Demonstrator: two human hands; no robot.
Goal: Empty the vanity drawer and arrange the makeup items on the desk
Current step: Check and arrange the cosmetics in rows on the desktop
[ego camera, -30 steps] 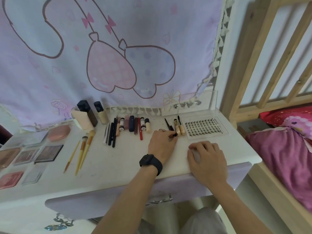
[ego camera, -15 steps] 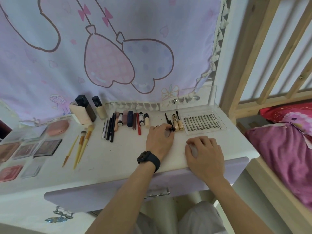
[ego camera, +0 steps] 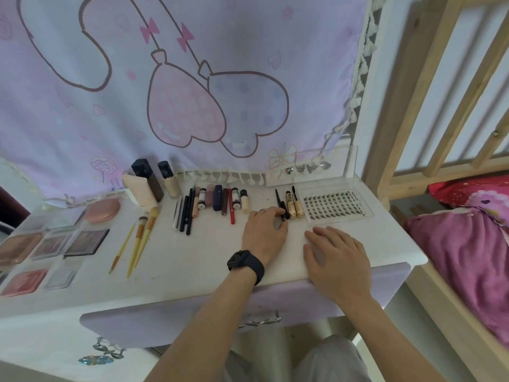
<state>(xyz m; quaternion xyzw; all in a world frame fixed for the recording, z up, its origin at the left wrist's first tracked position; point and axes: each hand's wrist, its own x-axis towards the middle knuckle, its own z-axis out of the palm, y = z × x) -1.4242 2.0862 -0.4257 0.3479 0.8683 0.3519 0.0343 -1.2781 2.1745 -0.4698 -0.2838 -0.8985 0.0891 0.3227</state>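
The left hand, wearing a black watch, is lying knuckles-up on the desk with its fingers curled. Its thumb and forefinger are pinching the near end of a thin black wand. The wand is lying flat on the desk, running away from the fingertips toward the curtain, so nearly all of it is sticking out beyond the grip. It is sitting just left of two gold tubes. A clear lash tray is lying just right of those.

The right hand is resting palm-down on the desk near the front edge. Its fingers are straight and spread, holding nothing, with the fingertips just short of the lash tray.

Left of the wand, a row of pencils and small tubes is lying side by side. Three brushes are lying further left, then palettes and a pink compact. Bottles are standing at the back. The purple drawer is sitting below the desk edge, under both forearms.
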